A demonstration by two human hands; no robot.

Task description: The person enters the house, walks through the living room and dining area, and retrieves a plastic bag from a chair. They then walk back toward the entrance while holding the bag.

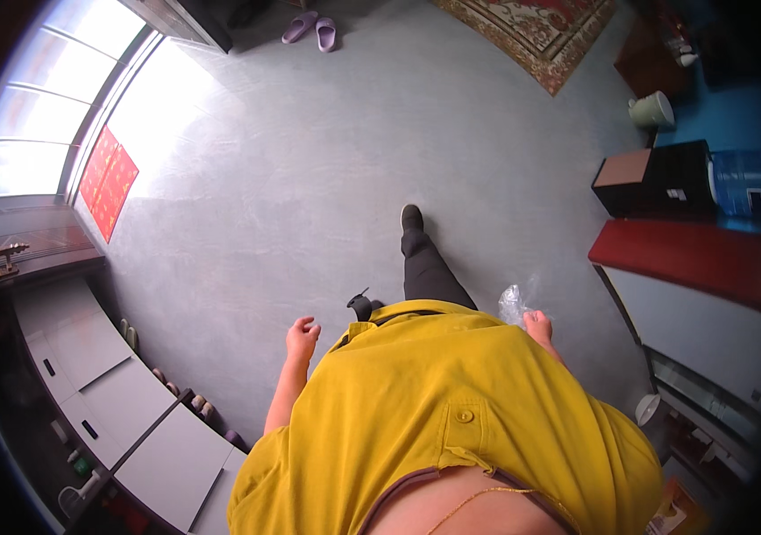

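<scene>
The right hand [538, 326] grips a crumpled clear plastic bag [513, 303]; its fingers are closed on the bag, though the yellow shirt [452, 419] hides most of the hand and the exact finger positions cannot be made out. The bag projects from the hand toward 11 o'clock, and its contents cannot be determined. The left hand [302, 339] hangs empty with fingers loosely curled, not touching anything, at 9 o'clock from the bag and well apart from it. Between the hands, one dark trouser leg with a black shoe [411, 217] extends toward 12 o'clock over the grey floor [309, 178]; the other leg is almost fully hidden by the shirt. At 7 o'clock stands a grey cabinet [122, 392]. At 12 o'clock lie purple slippers [311, 31], with a patterned rug [541, 31] cut off at the frame edge.
</scene>
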